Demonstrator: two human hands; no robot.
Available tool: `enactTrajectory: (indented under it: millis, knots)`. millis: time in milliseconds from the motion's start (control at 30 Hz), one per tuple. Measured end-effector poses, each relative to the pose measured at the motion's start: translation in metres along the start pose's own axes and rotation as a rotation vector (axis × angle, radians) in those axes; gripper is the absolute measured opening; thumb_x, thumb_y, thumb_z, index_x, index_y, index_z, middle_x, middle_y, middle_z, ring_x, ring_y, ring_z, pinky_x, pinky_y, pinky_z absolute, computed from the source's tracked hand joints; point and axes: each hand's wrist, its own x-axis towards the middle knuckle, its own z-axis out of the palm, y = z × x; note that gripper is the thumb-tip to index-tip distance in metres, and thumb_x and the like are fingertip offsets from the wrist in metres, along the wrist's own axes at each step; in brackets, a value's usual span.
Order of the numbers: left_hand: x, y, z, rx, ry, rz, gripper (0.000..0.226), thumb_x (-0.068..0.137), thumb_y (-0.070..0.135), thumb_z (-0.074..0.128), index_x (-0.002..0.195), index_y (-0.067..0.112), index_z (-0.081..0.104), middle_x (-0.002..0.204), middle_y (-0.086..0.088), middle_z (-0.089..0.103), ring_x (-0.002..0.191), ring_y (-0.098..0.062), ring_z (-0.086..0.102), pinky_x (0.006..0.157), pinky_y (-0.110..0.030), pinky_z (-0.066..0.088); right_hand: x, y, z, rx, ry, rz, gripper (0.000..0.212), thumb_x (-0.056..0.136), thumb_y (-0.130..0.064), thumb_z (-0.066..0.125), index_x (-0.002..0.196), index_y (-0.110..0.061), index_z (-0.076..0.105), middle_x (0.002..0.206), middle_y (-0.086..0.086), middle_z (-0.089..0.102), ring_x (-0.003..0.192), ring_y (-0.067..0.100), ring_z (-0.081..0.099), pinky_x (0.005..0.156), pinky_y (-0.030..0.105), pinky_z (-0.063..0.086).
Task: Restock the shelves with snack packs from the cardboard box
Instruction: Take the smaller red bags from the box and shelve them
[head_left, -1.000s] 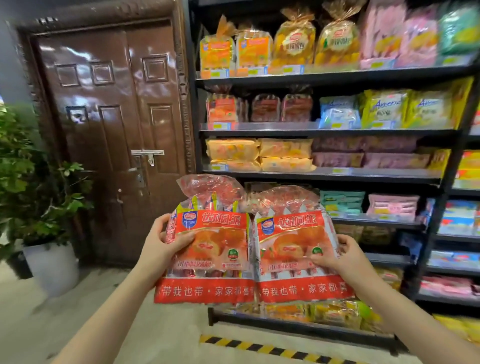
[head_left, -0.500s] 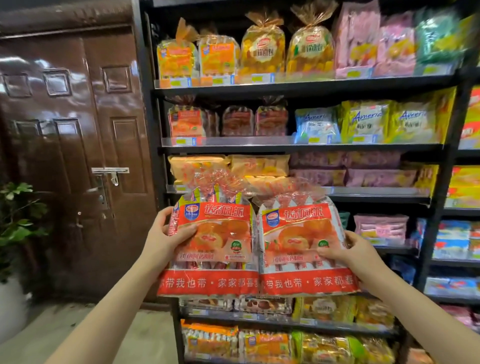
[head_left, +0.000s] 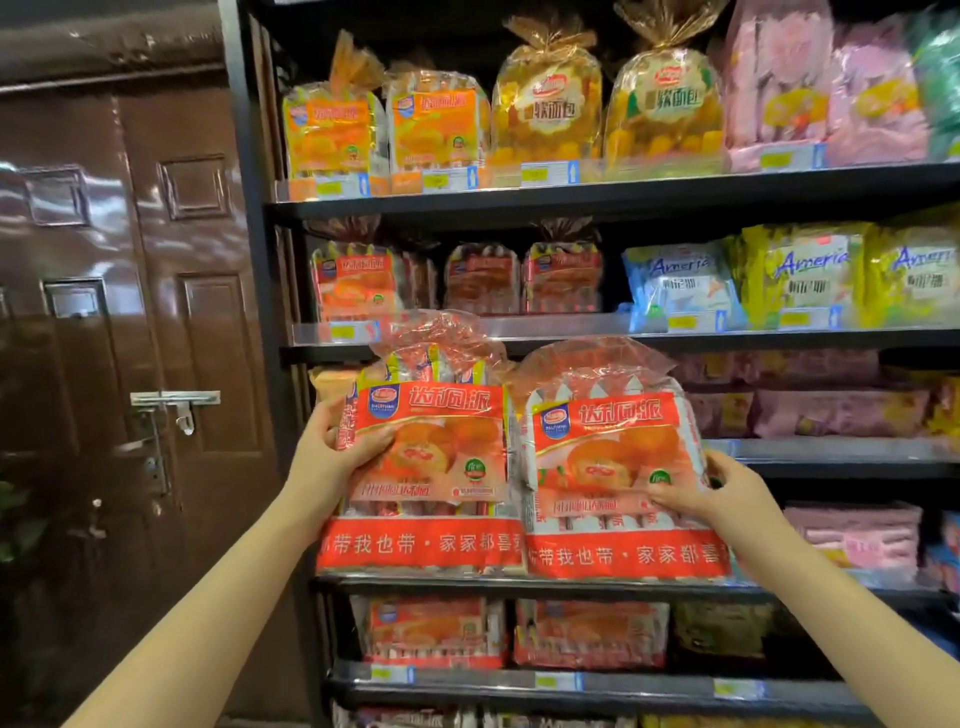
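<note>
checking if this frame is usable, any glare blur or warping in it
Head view: bright glare streaks on the glossy brown door; shelf packs look soft and smeared, especially the pink bags at top right; the two red snack packs held by the left hand and right hand are sharper, print readable; wide-angle bending tilts the shelf frame at the edges.

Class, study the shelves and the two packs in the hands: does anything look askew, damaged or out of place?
Nothing stands out. The left hand and right hand each hold an intact red snack pack upright; shelf stock looks orderly, though blurred.
</note>
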Motion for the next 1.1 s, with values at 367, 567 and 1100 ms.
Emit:
enactTrajectory:
  millis: [367,567,1100]
  knots:
    - [0.127,-0.036,0.019,-0.065,-0.017,0.057,0.067,0.069,0.02,0.078,0.124,0.022,0.041,0.11,-0.005,0.063,0.085,-0.019,0.069,0.058,-0.023,0.056,0.102,-0.009,0.015,0.025,0.054,-0.135,0.073,0.045,-0.031,0.092,0.108,-0.016,0.058,0.099,0.009,0.069,0.08,0.029,0.069,0.071,0.047,0.057]
    - [0.189,-0.041,0.037,-0.122,-0.003,0.106,0.067,0.068,0.024,0.076,0.126,0.024,0.042,0.11,-0.009,0.065,0.086,-0.025,0.068,0.061,-0.031,0.058,0.171,-0.026,0.006,-0.009,0.101,-0.267,0.095,0.022,-0.057,0.089,0.106,-0.021,0.062,0.096,0.003,0.072,0.08,0.024,0.071,0.071,0.045,0.057]
    - [0.296,-0.043,0.067,-0.194,0.021,0.245,0.067,0.067,0.024,0.074,0.126,0.021,0.043,0.108,-0.006,0.066,0.08,-0.02,0.07,0.057,-0.028,0.056,0.315,-0.079,0.012,-0.036,0.289,-0.767,0.088,0.054,-0.051,0.08,0.128,-0.018,0.046,0.114,0.0,0.062,0.099,0.01,0.062,0.084,0.037,0.054]
